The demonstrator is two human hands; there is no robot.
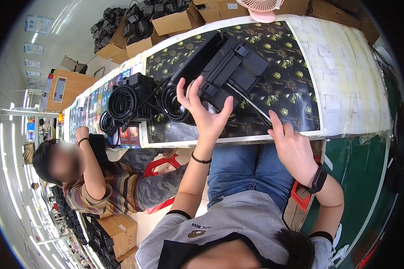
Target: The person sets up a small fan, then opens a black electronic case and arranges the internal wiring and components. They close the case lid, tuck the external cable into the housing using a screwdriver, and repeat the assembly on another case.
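A black plastic device (pixel 231 62) with a hinged housing lies on the dark patterned mat (pixel 296 98). My left hand (pixel 206 110) is at its near edge, fingers spread and nothing gripped in them. My right hand (pixel 289 139) is closed around the handle end of a long, thin metal screwdriver (pixel 251 101), whose shaft reaches to the device's near side. Beside the shaft runs a black coiled cable (pixel 249 102). A looped black cable (pixel 173 103) lies left of my left hand.
Another black device (pixel 139 89) with coiled cable (pixel 122 102) stands to the left. A co-worker (pixel 98 175) sits at the left. Cartons (pixel 177 22) and a pink fan (pixel 261 9) are beyond the table (pixel 345 76).
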